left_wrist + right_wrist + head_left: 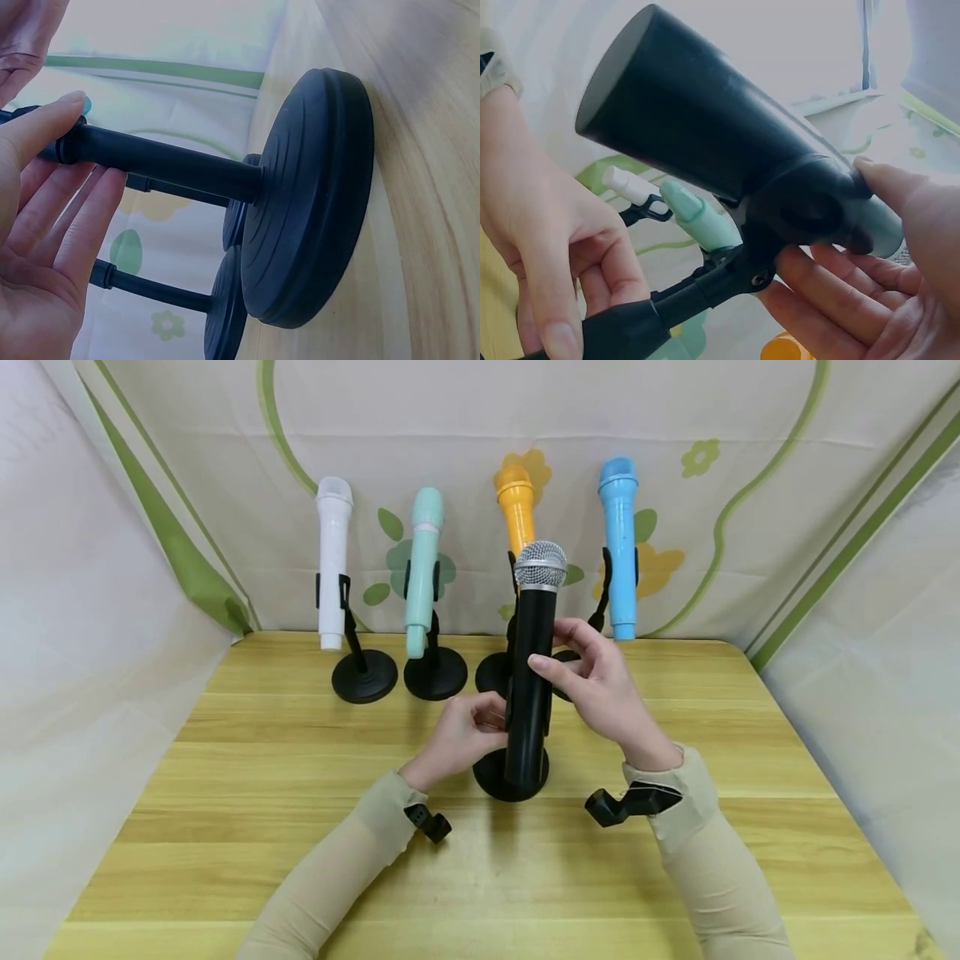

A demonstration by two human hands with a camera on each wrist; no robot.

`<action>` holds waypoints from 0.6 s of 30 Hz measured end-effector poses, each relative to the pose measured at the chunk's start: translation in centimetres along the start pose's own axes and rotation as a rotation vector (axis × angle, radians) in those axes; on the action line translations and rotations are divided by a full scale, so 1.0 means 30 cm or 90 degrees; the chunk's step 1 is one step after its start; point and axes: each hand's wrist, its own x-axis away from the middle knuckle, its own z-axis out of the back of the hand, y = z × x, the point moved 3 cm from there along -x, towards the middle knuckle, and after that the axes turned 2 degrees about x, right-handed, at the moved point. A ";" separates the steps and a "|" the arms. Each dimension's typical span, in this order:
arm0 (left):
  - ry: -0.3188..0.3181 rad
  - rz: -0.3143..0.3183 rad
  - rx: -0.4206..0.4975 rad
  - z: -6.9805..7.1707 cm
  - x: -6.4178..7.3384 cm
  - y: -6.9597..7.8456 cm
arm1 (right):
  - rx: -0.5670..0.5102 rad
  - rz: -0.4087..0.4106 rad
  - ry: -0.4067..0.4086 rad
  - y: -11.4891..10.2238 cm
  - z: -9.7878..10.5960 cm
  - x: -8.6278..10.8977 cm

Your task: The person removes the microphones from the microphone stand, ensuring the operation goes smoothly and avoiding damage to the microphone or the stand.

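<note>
A black microphone (529,693) with a silver mesh head leans upright in the clip (802,202) of a black desk stand, its head toward the back. My left hand (461,735) pinches the stand's pole (172,159) between thumb and fingers, just under the joint. The round base (304,202) rests on the table. With thumb in front and fingers behind, my right hand (603,685) holds the microphone's body at mid-height, close to the clip in the right wrist view. The microphone hides part of the pole and base in the head view.
Behind stand a white microphone (332,568), a mint green one (424,568), an orange one (516,510) and a blue one (620,552), each on a black stand. The wooden table (300,827) ends at a patterned curtain (465,410).
</note>
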 end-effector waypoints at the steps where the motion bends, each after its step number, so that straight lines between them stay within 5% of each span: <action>1: -0.001 -0.001 0.002 -0.001 -0.001 0.000 | -0.004 -0.006 0.004 0.001 0.001 0.002; 11: 0.001 0.000 0.010 -0.001 0.001 -0.003 | -0.043 -0.136 0.032 -0.012 0.015 0.025; 18: 0.007 0.013 0.007 -0.003 0.003 0.007 | 0.005 -0.148 -0.002 -0.046 -0.005 0.052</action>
